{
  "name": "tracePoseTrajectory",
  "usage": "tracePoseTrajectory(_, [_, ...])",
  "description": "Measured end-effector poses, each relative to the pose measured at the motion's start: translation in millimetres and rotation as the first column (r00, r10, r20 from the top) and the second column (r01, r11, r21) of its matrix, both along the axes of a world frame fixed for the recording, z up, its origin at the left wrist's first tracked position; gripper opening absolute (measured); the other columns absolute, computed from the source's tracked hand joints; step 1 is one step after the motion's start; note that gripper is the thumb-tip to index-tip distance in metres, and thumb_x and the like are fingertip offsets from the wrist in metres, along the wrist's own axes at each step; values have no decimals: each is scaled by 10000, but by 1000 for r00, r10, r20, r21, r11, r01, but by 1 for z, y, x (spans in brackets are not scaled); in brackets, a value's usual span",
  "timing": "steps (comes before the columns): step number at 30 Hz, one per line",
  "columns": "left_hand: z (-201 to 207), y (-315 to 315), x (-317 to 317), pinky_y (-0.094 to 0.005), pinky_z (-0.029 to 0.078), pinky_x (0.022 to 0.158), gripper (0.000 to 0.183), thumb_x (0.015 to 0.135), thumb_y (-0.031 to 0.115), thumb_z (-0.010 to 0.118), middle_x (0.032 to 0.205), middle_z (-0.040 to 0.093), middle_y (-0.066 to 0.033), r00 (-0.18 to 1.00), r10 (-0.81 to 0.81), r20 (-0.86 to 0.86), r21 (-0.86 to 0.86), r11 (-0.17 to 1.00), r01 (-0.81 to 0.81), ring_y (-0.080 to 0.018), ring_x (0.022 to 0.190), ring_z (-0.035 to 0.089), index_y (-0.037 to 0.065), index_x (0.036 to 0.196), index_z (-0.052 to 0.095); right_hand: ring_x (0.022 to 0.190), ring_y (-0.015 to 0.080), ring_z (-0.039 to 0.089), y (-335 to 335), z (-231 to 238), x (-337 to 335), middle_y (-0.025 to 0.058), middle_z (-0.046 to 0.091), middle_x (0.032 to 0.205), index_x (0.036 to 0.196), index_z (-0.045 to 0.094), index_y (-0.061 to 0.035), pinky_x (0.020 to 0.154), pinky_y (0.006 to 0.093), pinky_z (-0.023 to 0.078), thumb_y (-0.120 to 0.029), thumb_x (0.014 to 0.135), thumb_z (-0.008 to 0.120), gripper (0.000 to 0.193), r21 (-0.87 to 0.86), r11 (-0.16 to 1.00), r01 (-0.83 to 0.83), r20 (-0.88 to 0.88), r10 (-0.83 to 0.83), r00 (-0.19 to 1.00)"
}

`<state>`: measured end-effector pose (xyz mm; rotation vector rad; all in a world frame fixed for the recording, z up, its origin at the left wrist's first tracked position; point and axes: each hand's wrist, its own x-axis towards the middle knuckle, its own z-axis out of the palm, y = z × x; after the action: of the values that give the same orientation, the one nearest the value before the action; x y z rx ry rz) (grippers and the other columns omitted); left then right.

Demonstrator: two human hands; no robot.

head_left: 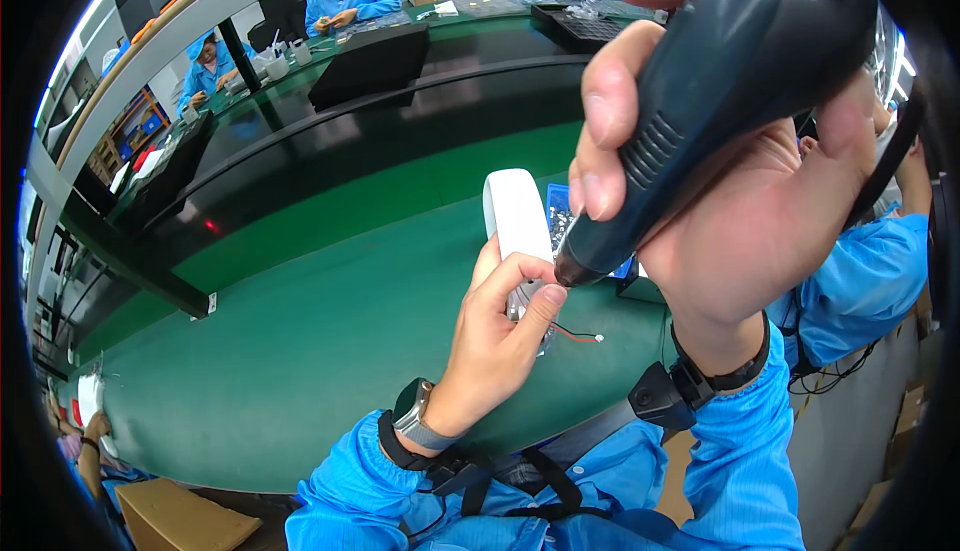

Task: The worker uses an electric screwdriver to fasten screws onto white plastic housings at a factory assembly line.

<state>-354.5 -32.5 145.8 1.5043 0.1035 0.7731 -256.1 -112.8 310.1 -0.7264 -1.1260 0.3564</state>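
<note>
Two hands: R hand (745,221) wraps blk elec. screwdriver (735,61), nose jutting below; L hand (492,339) pinches white housing (518,216) by its near end, rest beyond (red/blk wires (578,338) just rt).

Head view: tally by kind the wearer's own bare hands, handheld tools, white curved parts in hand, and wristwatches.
Left hand and right hand: 2
Dark handheld tool: 1
White curved part: 1
Wristwatch: 1
Total: 5

Blue rectangular parts tray (559,196) on green flat surface (300,371); white curved housing (518,216) to its left; thin red-black wire (575,337) before tray.
</note>
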Motion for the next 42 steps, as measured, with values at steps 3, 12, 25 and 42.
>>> tracePoseTrajectory(3, [2, 0, 1, -315, 430, 878, 89, 909, 115, 659, 1134, 510, -106, 1000, 2, -19, 23, 1000, -1, -215, 1002, 529, 50, 941, 607, 542, 184, 593, -6, 0, 1, 152, 612, 821, 1250, 441, 75, 502, 317, 504, -772, 866, 302, 940, 1, 1000, 16, -3, -16, 1000])
tracePoseTrajectory(12, [3, 1, -1, -313, 436, 867, 87, 914, 111, 650, 1118, 502, -106, 998, -14, -64, 44, 999, 16, -214, 1007, 520, 37, 933, 607, 557, 172, 590, -2, 0, 1, 141, 615, 829, 1229, 464, 64, 502, 301, 491, -699, 877, 322, 853, 8, 999, 34, -9, -34, 999])
tracePoseTrajectory(25, [16, 0, 1, -320, 535, 835, 600, 980, 3, 366, 1242, 572, -180, 980, -170, 103, -375, 906, 197, -249, 1075, 628, 57, 1531, 132, 577, 154, 584, -10, -1, 6, 126, 620, 842, 1198, 496, 49, 502, 279, 473, -594, 893, 350, 727, 8, 1000, 12, -7, -11, 1000])
tracePoseTrajectory(42, [16, 13, 8, -287, 585, 734, 540, 993, 50, 477, 1050, 668, -122, 954, -301, 1, -479, 837, 265, -234, 952, 702, -17, 1488, 272, 604, 132, 577, -8, -12, 6, 105, 625, 858, 1158, 539, 29, 502, 249, 449, -457, 915, 388, 564, -30, 999, -18, -13, 17, 1000])
